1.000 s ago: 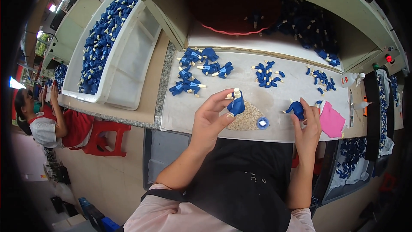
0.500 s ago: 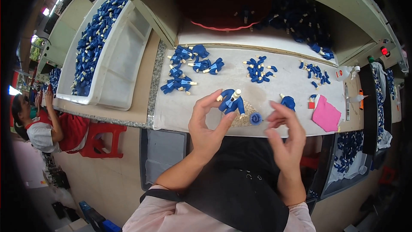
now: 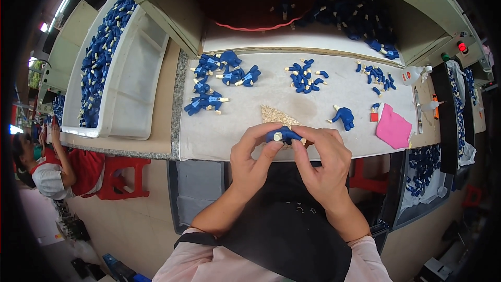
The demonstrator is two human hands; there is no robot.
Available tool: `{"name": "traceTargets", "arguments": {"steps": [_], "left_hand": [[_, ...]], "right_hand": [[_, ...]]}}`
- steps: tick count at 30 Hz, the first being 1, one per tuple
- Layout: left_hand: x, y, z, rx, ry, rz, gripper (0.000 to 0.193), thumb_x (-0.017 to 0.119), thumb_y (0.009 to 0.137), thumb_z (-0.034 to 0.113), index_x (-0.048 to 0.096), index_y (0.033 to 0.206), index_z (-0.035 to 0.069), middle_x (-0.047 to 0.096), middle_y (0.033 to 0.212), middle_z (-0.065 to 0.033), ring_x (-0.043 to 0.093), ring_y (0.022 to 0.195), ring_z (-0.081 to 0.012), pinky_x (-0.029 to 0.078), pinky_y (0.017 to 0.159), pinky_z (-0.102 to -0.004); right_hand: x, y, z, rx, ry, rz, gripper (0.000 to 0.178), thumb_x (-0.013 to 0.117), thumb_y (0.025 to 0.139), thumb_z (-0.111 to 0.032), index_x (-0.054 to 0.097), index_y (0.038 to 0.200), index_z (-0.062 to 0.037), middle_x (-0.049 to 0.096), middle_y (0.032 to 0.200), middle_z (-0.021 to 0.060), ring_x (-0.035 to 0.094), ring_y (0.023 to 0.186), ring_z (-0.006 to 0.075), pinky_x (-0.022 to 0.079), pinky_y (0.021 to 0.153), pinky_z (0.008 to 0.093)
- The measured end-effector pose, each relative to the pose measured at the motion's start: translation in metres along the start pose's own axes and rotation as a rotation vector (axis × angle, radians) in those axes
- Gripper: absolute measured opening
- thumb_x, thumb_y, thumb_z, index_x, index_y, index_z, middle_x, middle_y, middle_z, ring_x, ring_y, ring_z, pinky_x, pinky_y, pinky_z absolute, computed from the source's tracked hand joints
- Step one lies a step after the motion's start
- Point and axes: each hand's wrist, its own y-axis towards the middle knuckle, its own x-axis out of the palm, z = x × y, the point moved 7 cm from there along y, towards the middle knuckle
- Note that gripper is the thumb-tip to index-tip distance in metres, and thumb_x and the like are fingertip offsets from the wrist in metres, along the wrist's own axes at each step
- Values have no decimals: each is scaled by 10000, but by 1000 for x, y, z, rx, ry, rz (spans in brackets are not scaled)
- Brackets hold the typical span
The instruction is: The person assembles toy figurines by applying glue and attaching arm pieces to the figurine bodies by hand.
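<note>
Above the front edge of the work surface, both hands hold one small blue figurine body [image 3: 286, 136] with a cream peg at its neck, its neck end toward me. My left hand [image 3: 249, 161] closes thumb and fingers on its left side. My right hand [image 3: 327, 161] pinches its right side, around the arm. Just beyond the hands lies a speckled tan patch [image 3: 275, 115]. Farther off are a cluster of figurine bodies [image 3: 207, 102] at left, loose blue arms [image 3: 302, 79] in the middle and more arms [image 3: 385, 81] at right. Another figurine body [image 3: 344, 118] lies alone.
A white bin [image 3: 136, 70] heaped with blue parts stands at left. A green-grey shelf [image 3: 182, 34] spans the back, with a red basin [image 3: 250, 27] inside. A pink cloth [image 3: 392, 128], a glue bottle [image 3: 410, 75] and an orange cutter [image 3: 435, 105] lie right. A co-worker [image 3: 57, 164] sits far left.
My right hand has come left to the figurine and taken hold of it. The left hand has lowered the figurine and tilted its neck toward me. The blue cap is now hidden behind my hands.
</note>
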Motion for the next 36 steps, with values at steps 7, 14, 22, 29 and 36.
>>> {"name": "traceTargets", "arguments": {"steps": [7, 14, 22, 29, 36], "left_hand": [[1, -3, -6, -160, -62, -21, 230, 583, 827, 104, 548, 1021, -13, 611, 882, -75, 567, 796, -113, 453, 712, -231], [1, -2, -18, -272, -66, -54, 226, 578, 833, 129, 551, 1009, -9, 616, 806, -42, 543, 734, -65, 418, 625, -185], [1, -1, -20, -294, -69, -84, 217, 551, 840, 100, 542, 1026, -12, 616, 819, -40, 537, 734, -57, 409, 637, -186], [3, -1, -18, -284, -85, -105, 220, 534, 843, 69, 530, 1042, -26, 611, 869, -56, 543, 771, -70, 418, 695, -195], [2, 0, -18, -236, -73, -93, 223, 569, 836, 119, 553, 1021, -5, 602, 866, -54, 549, 792, -90, 433, 697, -211]], "right_hand": [[3, 1, 2, 4, 10, -66, 155, 616, 723, -19, 586, 875, -16, 612, 748, 75, 582, 587, 191, 419, 618, 292], [7, 1, 9, 92, 26, -121, 115, 607, 734, -29, 567, 841, -18, 591, 707, 77, 579, 578, 198, 418, 622, 296], [8, 2, 7, 32, -34, -145, 113, 596, 736, -30, 562, 842, -12, 577, 727, 103, 550, 604, 258, 415, 610, 320], [7, 0, 10, 53, 16, -150, 123, 591, 738, -25, 566, 857, -10, 585, 740, 113, 554, 625, 273, 418, 609, 326], [7, -2, 9, 50, 10, -129, 140, 593, 745, -32, 568, 882, -15, 594, 763, 109, 560, 640, 264, 413, 614, 324]]}}
